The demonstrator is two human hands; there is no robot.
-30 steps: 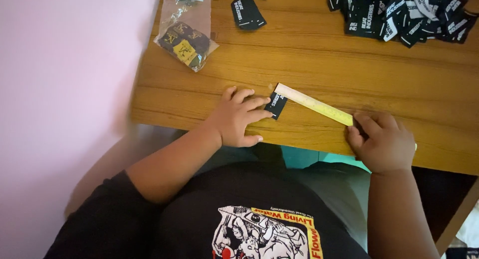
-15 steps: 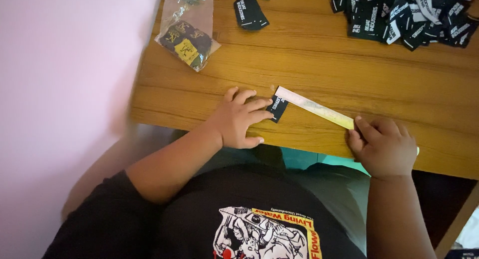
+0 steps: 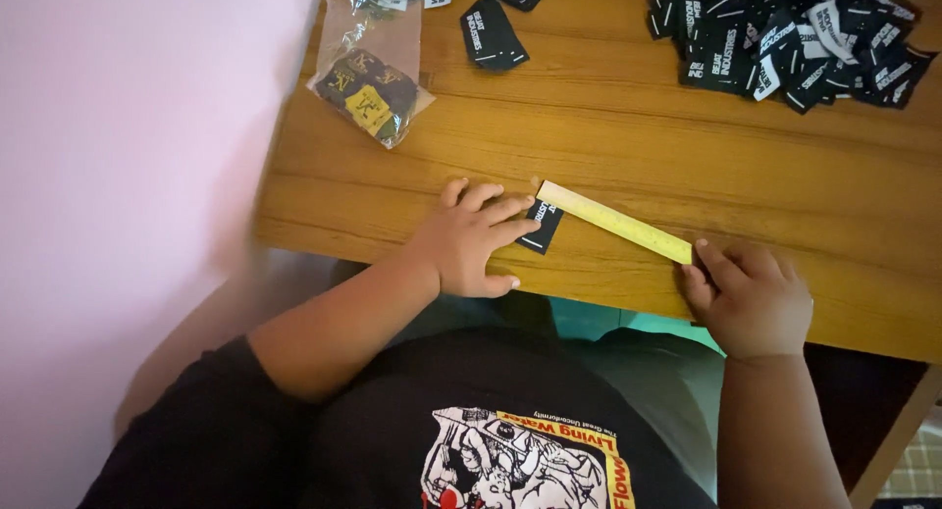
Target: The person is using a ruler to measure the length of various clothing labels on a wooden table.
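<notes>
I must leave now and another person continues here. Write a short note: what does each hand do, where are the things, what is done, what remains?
Left hand: flat on the wooden table, fingertips on one black label.
Right hand: resting at the near end of the yellow ruler.
Ruler's far end lies against that label.
Done: one label laid out at the ruler.
Left: large pile of black labels at the far right, small stack at far centre, plastic bag of patches at far left.

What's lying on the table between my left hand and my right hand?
In the head view, a yellow ruler spans from left hand to right hand.
</notes>
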